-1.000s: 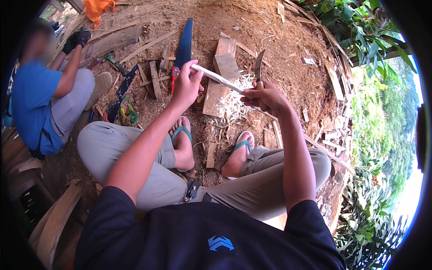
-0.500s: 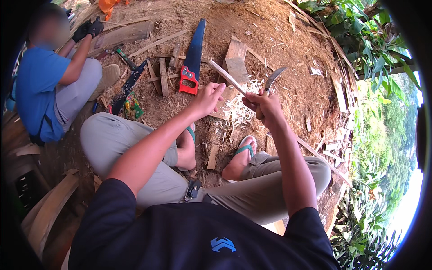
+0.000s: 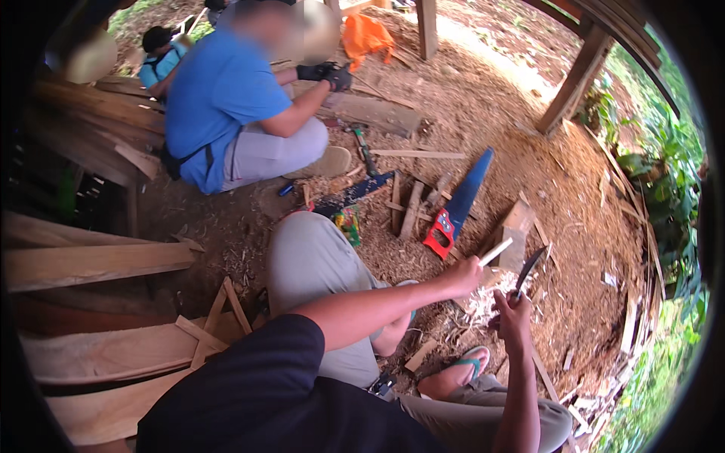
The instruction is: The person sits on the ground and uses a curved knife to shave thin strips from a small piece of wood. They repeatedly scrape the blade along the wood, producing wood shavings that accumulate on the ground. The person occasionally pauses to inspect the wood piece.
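Note:
My left hand [image 3: 462,278] is closed around the lower end of a pale, thin wooden stick [image 3: 496,251], which points up and to the right. In my right hand [image 3: 515,315] is the handle of a curved knife [image 3: 532,266], its dark blade raised and apart from the stick. Just beyond both hands lies a squared wooden block [image 3: 516,234]. Pale wood shavings [image 3: 483,300] are heaped on the ground below it. A handsaw [image 3: 470,192] with a red handle rests left of the block.
A person in a blue shirt [image 3: 223,98] and dark gloves crouches at the left, another person [image 3: 157,64] behind. A dark saw [image 3: 351,198], a green-handled tool [image 3: 364,151] and wood strips [image 3: 411,210] lie between us. Planks [image 3: 98,264] fill the left side; a post [image 3: 575,79] stands far right.
My view has swung left, bringing more of the other people and planks in. The stick, earlier held in my right hand with the knife, is now in my left hand.

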A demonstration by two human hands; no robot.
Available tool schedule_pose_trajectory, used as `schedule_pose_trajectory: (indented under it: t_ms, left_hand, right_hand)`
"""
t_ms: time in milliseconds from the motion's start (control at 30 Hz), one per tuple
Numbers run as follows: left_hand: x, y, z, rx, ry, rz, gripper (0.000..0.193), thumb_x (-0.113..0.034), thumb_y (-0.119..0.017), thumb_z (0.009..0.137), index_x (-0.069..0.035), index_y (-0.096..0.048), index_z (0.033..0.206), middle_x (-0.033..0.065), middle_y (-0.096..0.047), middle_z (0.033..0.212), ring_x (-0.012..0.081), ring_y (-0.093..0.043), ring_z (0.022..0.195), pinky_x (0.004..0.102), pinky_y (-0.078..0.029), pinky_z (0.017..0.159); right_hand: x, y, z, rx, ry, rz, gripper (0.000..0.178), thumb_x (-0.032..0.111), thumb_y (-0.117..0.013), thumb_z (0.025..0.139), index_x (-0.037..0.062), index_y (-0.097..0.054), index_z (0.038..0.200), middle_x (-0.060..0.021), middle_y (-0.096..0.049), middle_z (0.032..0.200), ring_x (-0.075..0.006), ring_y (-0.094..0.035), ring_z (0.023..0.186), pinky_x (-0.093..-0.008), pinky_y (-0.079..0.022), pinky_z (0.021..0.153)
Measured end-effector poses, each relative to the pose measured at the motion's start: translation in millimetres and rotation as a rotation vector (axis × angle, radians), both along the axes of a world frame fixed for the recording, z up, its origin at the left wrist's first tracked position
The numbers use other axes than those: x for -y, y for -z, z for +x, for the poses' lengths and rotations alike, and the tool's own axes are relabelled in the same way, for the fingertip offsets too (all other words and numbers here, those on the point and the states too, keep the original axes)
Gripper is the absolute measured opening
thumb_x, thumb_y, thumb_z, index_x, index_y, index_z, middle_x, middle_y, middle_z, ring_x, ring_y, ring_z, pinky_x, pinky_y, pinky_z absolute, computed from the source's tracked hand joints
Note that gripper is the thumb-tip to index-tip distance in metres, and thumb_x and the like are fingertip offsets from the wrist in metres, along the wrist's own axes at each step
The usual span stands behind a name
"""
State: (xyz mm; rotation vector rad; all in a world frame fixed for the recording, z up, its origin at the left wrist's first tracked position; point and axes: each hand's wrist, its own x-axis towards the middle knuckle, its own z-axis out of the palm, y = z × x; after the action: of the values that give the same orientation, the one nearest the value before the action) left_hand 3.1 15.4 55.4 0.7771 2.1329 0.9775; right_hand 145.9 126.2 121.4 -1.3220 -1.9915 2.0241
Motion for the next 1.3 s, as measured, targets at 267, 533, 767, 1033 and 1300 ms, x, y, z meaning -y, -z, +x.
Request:
schedule_pose_trajectory:
  t_ms: [267,533,767,1033,1300]
  left_hand:
    - [12.9,-27.9,5.5,-0.051,0.236,-0.38,0.03,-0.017,-0.053,0.084,0.007,-0.067,0.096,0.0264,-0.067,0.093,0.0376,-0.067,0.088,0.0443,-0.055,0.075]
    - [15.0,-7.1,12.1,-0.163,0.48,-0.494,0.029,-0.014,-0.055,0.081,0.004,-0.068,0.099,0.0209,-0.067,0.101,0.0341,-0.067,0.092,0.0437,-0.055,0.077]
    - [31.7,-50.0,-15.0,-0.161,0.307,-0.461,0.031,-0.015,-0.055,0.081,0.007,-0.065,0.102,0.0208,-0.067,0.105,0.0343,-0.067,0.09,0.0434,-0.054,0.078]
    - [39.6,-93.3,-36.7,-0.13,0.093,-0.231,0.05,-0.013,-0.043,0.087,0.019,-0.034,0.124,0.0311,-0.064,0.094,0.0401,-0.066,0.085,0.0462,-0.053,0.074]
    - [12.2,-13.3,-45.1,0.381,-0.166,0.058,0.021,-0.008,-0.043,0.085,0.003,-0.047,0.102,0.0076,-0.056,0.069,0.0155,-0.054,0.059,0.0315,-0.043,0.053]
  right_hand:
    - [-22.2,34.1,16.0,0.282,-0.242,0.634,0.038,0.025,-0.067,0.08,-0.0089,-0.059,0.095,-0.0174,-0.064,0.073,-0.0291,-0.062,0.067,-0.0404,-0.047,0.064]
    - [-23.8,58.2,17.1,0.374,-0.289,0.697,0.037,0.027,-0.062,0.082,-0.0076,-0.057,0.096,-0.0228,-0.065,0.083,-0.0382,-0.064,0.079,-0.0451,-0.048,0.072]
    - [-41.5,134.2,56.2,0.18,-0.502,0.771,0.027,0.017,-0.052,0.082,-0.0091,-0.052,0.089,-0.0217,-0.057,0.073,-0.0427,-0.056,0.071,-0.0459,-0.045,0.075]
    - [-11.9,97.9,41.8,0.159,-0.515,0.549,0.025,0.018,-0.053,0.087,-0.0022,-0.051,0.103,-0.0283,-0.062,0.083,-0.0465,-0.06,0.083,-0.051,-0.046,0.074]
    - [0.5,128.6,53.6,0.14,-0.826,0.54,0.025,0.028,-0.05,0.092,0.0075,-0.053,0.107,-0.0225,-0.064,0.085,-0.0413,-0.063,0.084,-0.0501,-0.047,0.07]
